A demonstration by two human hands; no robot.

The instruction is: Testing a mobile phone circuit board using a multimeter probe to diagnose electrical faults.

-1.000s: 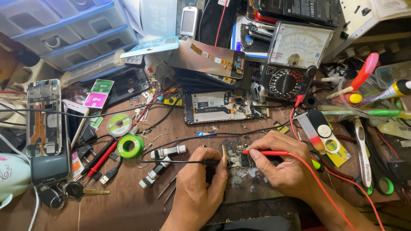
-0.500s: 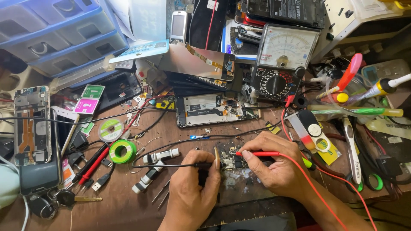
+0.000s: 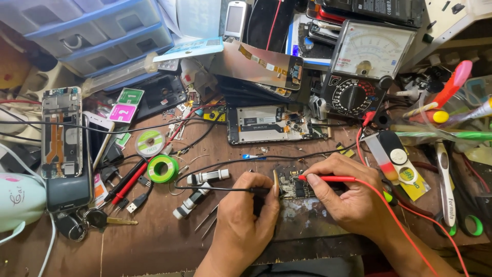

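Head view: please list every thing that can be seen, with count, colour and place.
circuit board: one, dark, under both probes
black probe: one, black, left hand
red probe: one, red, right hand
multimeter: one, black with white dial, top right
opened phone: one, silver, centre
tape roll: one, green, left of centre
drawers: one stack, blue, top left
keys: one bunch, lower left
left hand: holds black probe
right hand: holds red probe

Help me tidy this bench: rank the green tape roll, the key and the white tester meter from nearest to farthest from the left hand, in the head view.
From the left hand:
1. Green tape roll, to its left.
2. Key, farther left, near the bench edge.
3. White tester meter, far up on the right.
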